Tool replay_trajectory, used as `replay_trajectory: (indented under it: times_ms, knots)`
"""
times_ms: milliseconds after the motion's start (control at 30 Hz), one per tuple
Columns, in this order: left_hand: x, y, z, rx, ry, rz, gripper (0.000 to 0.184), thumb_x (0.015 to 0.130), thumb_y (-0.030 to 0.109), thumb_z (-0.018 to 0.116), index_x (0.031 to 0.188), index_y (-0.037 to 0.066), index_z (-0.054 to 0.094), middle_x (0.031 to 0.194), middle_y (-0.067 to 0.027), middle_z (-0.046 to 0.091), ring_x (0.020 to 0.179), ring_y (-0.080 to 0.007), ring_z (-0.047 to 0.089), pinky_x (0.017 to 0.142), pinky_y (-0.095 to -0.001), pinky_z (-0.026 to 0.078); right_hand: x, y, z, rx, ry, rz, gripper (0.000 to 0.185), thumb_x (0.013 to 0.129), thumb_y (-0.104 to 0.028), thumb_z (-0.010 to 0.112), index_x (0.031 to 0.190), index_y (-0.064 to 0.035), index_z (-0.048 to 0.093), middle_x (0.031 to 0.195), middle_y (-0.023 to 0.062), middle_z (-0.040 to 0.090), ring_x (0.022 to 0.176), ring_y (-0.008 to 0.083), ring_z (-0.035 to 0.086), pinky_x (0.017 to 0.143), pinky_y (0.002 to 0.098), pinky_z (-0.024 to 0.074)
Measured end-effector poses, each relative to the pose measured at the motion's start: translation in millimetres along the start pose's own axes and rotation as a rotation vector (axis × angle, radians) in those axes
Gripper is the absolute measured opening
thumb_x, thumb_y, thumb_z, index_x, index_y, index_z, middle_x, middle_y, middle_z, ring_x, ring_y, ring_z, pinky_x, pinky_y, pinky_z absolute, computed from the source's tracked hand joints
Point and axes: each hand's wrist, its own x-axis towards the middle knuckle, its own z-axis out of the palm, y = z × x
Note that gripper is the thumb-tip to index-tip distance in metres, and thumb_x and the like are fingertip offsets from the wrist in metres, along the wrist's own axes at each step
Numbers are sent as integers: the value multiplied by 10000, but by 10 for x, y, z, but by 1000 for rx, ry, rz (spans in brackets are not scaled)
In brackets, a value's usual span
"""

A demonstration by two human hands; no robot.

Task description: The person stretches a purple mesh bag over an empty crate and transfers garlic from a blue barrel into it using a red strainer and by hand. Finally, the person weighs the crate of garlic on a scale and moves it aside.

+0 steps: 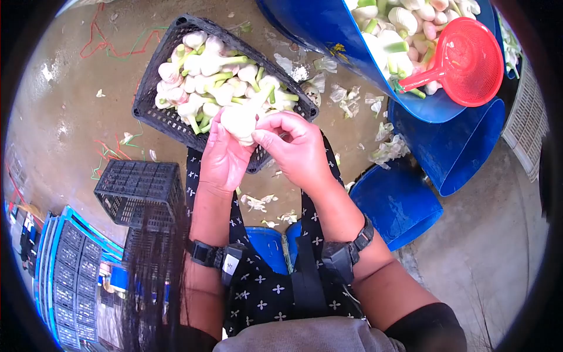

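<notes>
Between my hands is a white garlic bulb (239, 122), held over the near edge of a black plastic crate (170, 124). My left hand (224, 155) is closed around the bulb's left side and underside. At its right side, my right hand (296, 146) pinches with thumb and forefinger; whether it grips loose skin is too bright to tell. More garlic bulbs (205, 82) with cut green stems fill the crate just beyond my hands.
At upper right, a blue barrel (328, 47) holds more garlic, with a red plastic strainer (469, 61) on top. Other blue barrels (393, 205) lie to my right. An upturned black crate (138, 188) stands at left. Garlic skins (390, 146) litter the wet floor.
</notes>
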Motion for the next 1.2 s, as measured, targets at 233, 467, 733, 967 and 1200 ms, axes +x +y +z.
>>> replay_trajectory:
  times_ms: [233,467,733,967,1200]
  knots:
    - [-49,-122,19,-150,168,-61,401,953,333,448,1264,82,409,1205,-109,530,1097,-243,535,902,-395,470,-135,-39,59,-634,-100,-376,78,830,-68,571,776,-33,527,795,122,549,763,294,556,682,363,451]
    - [-41,-179,-158,-196,250,-48,394,963,329,429,1244,52,433,1178,-122,555,1029,-246,573,903,-387,493,-285,159,-469,-687,-19,-175,65,876,-85,535,860,-23,519,792,139,552,748,307,555,700,346,455]
    - [56,-588,-886,730,378,-239,509,932,178,524,1380,52,317,1080,-107,591,882,-175,589,807,-293,481,-116,1051,-1504,-1554,352,184,382,811,-160,602,1168,-62,510,958,171,656,846,339,644,737,416,498]
    - [409,-189,-1084,1795,302,370,439,747,84,658,1157,-5,531,990,-185,586,886,-315,579,801,-383,474,832,1307,-387,-475,102,450,472,871,-460,520,872,2,617,695,60,626,545,125,576,435,271,450]
    - [551,-103,-1427,2057,240,390,611,679,121,706,1238,11,487,1210,-251,466,1019,-372,511,885,-389,435,565,1747,-145,-894,100,362,289,854,-273,505,931,-3,576,824,186,637,758,376,611,679,465,484]
